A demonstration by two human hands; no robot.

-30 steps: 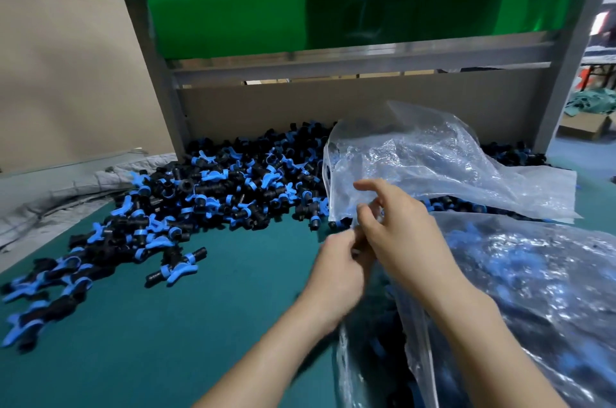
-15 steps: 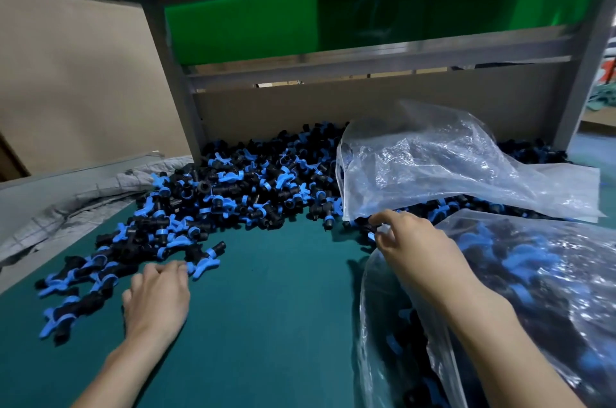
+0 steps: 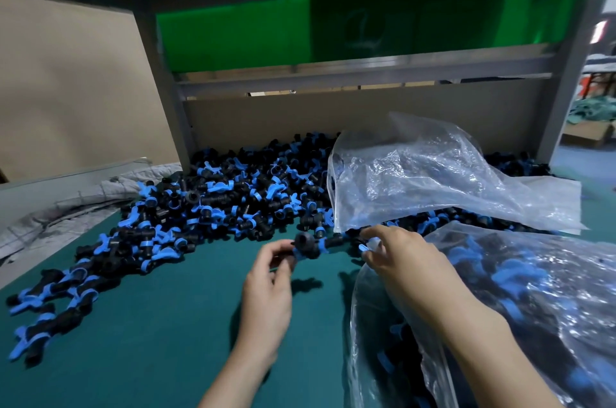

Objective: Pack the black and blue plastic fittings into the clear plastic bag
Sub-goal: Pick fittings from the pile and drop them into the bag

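Left hand (image 3: 266, 291) pinches 1 black and blue fitting (image 3: 307, 247) above the worktop's (image 3: 166, 324) middle. Right hand (image 3: 403, 261) grips the mouth of the part-filled clear bag (image 3: 550, 324) at the right edge. Loose fittings (image 3: 233, 197) heap along the back edge.

Open worktop (image 3: 150, 324) lies before you, left and centre, bare up to the pile of fittings (image 3: 233, 194). Behind the pile, the cardboard back panel (image 3: 283, 121) and grey frame post (image 3: 166, 101) close the way. To your right, the filled bag (image 3: 533, 307) and the empty bag (image 3: 433, 181) draped over the pile block any low pass. A grey cloth (image 3: 50, 217) borders the left edge.
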